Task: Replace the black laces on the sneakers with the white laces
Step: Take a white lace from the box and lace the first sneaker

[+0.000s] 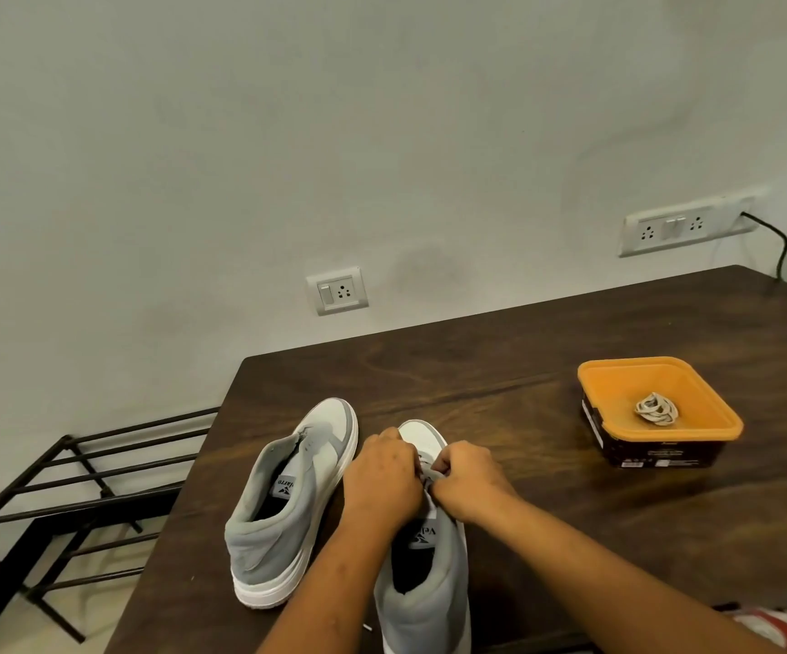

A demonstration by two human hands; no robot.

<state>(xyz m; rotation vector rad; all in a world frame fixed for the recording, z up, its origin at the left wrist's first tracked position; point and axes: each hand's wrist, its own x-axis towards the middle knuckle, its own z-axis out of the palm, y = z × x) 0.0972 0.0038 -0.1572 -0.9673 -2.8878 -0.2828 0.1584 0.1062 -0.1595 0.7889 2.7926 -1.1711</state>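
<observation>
Two grey-and-white sneakers [287, 502] sit on a dark brown wood-grain table [524, 512] by an orange tub [660, 408] holding an off-white lace bundle [657, 409].

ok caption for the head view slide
Both hands, left hand and right hand, working at the right grey-and-white sneaker on a dark wooden table.

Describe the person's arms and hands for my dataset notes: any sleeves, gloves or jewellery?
Both forearms are bare up to the frame edge, with no sleeve in view. The left hand and right hand wear no gloves. No watch, bracelet or ring is visible, though the fingers are partly hidden.
</observation>
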